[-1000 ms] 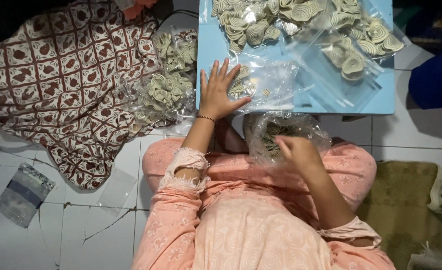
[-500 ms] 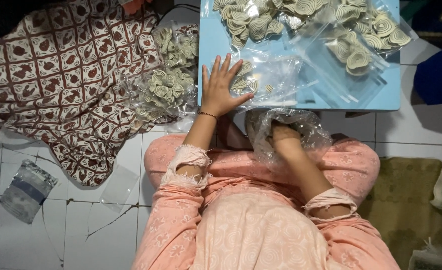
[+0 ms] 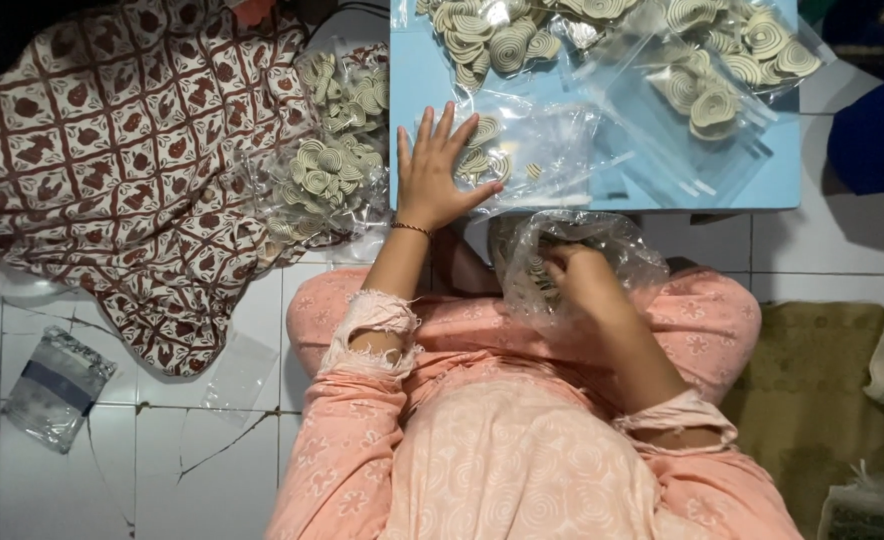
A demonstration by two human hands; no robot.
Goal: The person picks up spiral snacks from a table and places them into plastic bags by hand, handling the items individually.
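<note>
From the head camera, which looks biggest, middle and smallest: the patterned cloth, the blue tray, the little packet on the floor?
1. Patterned cloth, biggest.
2. Blue tray, partly cut off at the top.
3. Packet, smallest.

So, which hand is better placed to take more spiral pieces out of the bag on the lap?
Probably the right hand: it is inside the clear bag on the lap. The left hand lies flat on a packet on the blue tray.

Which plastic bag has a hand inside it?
The crumpled clear bag on the lap: the right hand is inside it. The others lie on the blue table or floor.
</note>
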